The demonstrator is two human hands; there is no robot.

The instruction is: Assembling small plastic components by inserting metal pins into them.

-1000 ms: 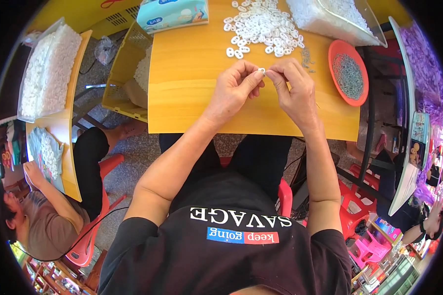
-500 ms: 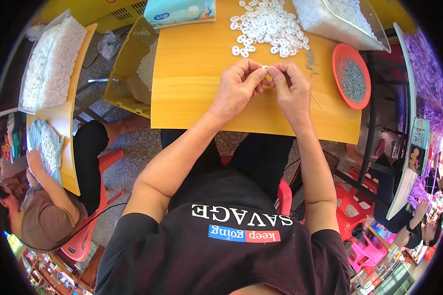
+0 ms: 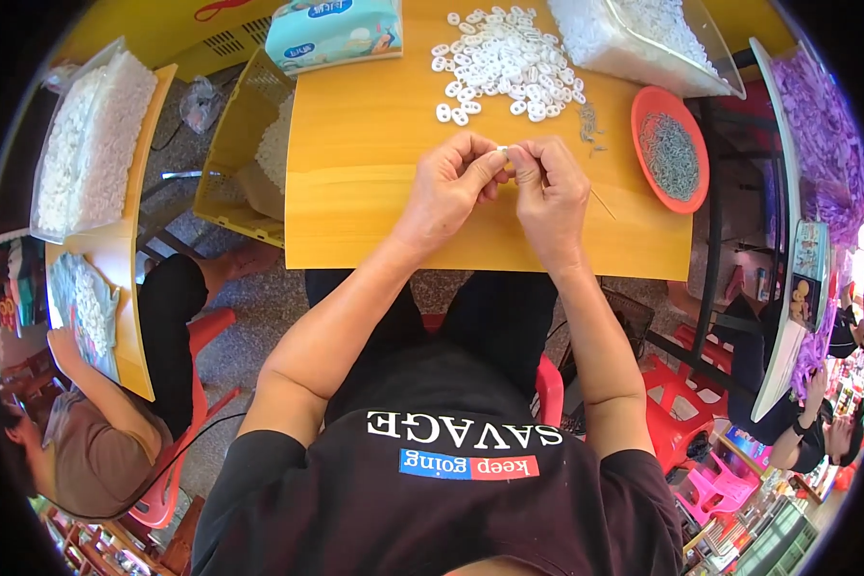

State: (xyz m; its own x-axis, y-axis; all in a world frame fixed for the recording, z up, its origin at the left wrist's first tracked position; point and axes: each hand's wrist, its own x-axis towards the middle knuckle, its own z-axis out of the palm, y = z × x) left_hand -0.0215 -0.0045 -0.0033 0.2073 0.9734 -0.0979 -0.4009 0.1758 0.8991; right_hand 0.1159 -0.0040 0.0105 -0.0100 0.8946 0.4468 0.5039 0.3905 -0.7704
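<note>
Above the near part of the table, my left hand (image 3: 448, 192) and my right hand (image 3: 552, 197) meet, thumbs and fingers pinched together. Between the fingertips a small white plastic piece (image 3: 502, 150) shows; the fingers cover most of it. Beyond my hands lies a heap of white oval plastic pieces with two holes (image 3: 509, 62). To their right are a few small grey metal pieces (image 3: 588, 123), and further right a red bowl (image 3: 702, 144) full of similar metal pieces (image 3: 669, 156). A thin stick (image 3: 603, 203) rests beside my right hand.
A blue tissue pack (image 3: 336, 36) stands at the table's far left, a clear bin of white pieces (image 3: 634, 38) at the far right. A yellow crate (image 3: 223, 182) is left of the table (image 3: 355, 226). Another person (image 3: 96, 422) sits at the left; a white-edged table (image 3: 785, 355) stands right.
The whole view has shifted a little, so the table and its contents appear slightly left. My hands stay pinched together on the small white piece.
</note>
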